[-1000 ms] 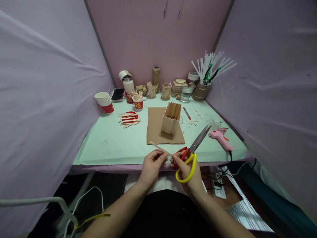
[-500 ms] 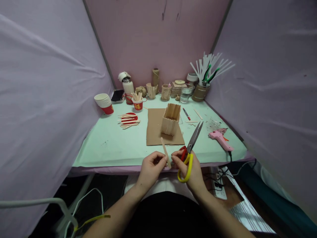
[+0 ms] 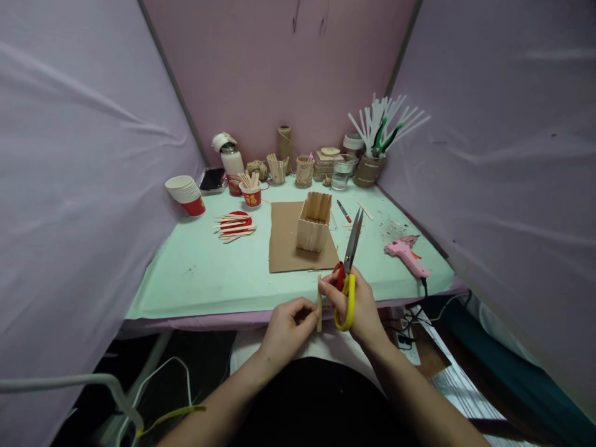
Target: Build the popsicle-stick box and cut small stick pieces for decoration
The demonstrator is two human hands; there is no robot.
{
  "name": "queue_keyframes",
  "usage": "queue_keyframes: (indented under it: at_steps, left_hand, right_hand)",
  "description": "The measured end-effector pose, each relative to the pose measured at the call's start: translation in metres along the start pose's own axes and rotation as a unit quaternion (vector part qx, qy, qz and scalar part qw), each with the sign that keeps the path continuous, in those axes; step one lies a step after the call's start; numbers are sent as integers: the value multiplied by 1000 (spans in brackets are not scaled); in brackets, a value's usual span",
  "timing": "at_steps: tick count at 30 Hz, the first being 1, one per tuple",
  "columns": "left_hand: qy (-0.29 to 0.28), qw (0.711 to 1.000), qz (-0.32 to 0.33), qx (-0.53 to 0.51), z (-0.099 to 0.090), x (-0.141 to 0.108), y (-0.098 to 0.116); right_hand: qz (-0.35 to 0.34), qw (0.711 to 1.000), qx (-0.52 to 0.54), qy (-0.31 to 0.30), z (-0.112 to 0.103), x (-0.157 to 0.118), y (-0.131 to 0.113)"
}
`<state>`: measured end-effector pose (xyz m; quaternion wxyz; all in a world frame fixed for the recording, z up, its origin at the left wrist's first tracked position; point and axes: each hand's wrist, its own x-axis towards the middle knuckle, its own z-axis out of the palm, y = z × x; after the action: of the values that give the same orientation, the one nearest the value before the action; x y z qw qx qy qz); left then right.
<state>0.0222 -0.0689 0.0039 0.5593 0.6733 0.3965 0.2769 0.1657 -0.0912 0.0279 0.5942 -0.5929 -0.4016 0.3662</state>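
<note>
Between thumb and fingers, my left hand [image 3: 289, 324] pinches a wooden craft stick [image 3: 319, 305], held nearly upright just off the table's front edge. My right hand [image 3: 356, 307] is wrapped round scissors [image 3: 350, 267] with red and yellow handles, their blades pointing up and away. Its thumb and fingertips are close to the stick's upper end; I cannot tell whether they touch it. Beyond the hands, a box made of craft sticks [image 3: 315, 222] stands on a sheet of brown cardboard [image 3: 284, 248].
Craft sticks lie across a red disc [image 3: 236, 222] at left, near a stick-filled paper cup [image 3: 251, 194] and stacked cups [image 3: 185, 194]. At right are a pink glue gun [image 3: 406, 256] and a marker [image 3: 344, 211]. A glass of water [image 3: 343, 172] stands at the back.
The craft stick has turned more upright and sits lower. My right hand has come closer to its upper end, with the scissors still in it. The whole view has shifted slightly.
</note>
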Motion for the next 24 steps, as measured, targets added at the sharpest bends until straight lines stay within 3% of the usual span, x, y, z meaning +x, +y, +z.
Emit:
queue_keyframes:
  at_steps: [5, 11, 19, 24]
  left_hand:
    - [-30, 998, -31, -38, -1, 0, 2]
    - [-62, 994, -41, -85, -3, -1, 5]
    - [-52, 995, -50, -64, -4, 0, 3]
    - [-67, 996, -30, -42, -3, -2, 0]
  right_hand:
    - [24, 1000, 16, -10, -3, 0, -1]
    - [93, 983, 150, -57, -3, 2, 7]
    - [67, 993, 91, -44, -9, 10, 10]
    - [86, 985, 136, -58, -9, 9, 12]
